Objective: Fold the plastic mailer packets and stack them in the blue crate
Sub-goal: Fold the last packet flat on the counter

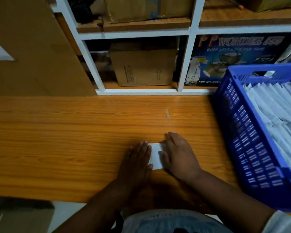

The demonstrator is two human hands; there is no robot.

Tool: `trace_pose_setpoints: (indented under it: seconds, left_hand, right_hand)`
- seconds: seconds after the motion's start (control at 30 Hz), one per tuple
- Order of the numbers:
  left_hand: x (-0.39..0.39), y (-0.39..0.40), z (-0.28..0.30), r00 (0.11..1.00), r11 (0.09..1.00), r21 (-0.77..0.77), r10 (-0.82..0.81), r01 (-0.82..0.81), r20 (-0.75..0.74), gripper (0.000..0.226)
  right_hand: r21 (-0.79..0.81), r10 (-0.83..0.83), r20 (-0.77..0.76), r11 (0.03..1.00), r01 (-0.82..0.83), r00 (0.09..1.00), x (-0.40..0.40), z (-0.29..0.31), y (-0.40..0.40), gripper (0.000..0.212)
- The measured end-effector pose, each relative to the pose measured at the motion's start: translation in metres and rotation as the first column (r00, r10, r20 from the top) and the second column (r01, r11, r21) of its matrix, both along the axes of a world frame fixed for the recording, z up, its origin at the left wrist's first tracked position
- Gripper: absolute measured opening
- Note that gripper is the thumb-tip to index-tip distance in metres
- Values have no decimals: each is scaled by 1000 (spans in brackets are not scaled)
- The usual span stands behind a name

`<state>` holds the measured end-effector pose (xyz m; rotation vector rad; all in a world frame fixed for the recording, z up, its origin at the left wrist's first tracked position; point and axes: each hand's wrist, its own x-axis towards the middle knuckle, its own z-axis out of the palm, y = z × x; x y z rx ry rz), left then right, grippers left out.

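A small white folded mailer packet [155, 155] lies on the wooden table [65, 140], mostly covered by both hands. My left hand [136, 163] presses flat on its left side with straight fingers. My right hand [179, 154] lies flat on its right side, thumb over the white surface. The blue crate [247, 142] stands at the right of the table, holding several folded white packets [275, 108] stacked in rows.
A white-framed shelf [185, 64] stands behind the table with a cardboard box [143, 68] and a blue tape carton [225, 56]. A large cardboard sheet [32, 47] leans at the back left. A small scrap [167, 114] lies on the table.
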<state>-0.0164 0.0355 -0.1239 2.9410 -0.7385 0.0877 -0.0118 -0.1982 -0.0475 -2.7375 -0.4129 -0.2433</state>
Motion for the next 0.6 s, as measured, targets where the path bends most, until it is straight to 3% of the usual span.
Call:
trace_pose_setpoints:
  seconds: [0.27, 0.47, 0.6]
  left_hand:
    - [-1, -6, 3, 999, 999, -14, 51, -51, 2, 73]
    - [-1, -8, 1, 998, 996, -66, 53, -52, 17, 73]
    - [-2, -9, 5, 998, 998, -23, 52, -52, -17, 73]
  right_hand:
    - [-345, 176, -133, 915, -212, 975, -3, -41, 30, 74]
    - [-302, 185, -94, 931, -205, 978, -3, -63, 24, 72]
    - [-180, 191, -189, 957, -226, 963, 3, -63, 21, 74]
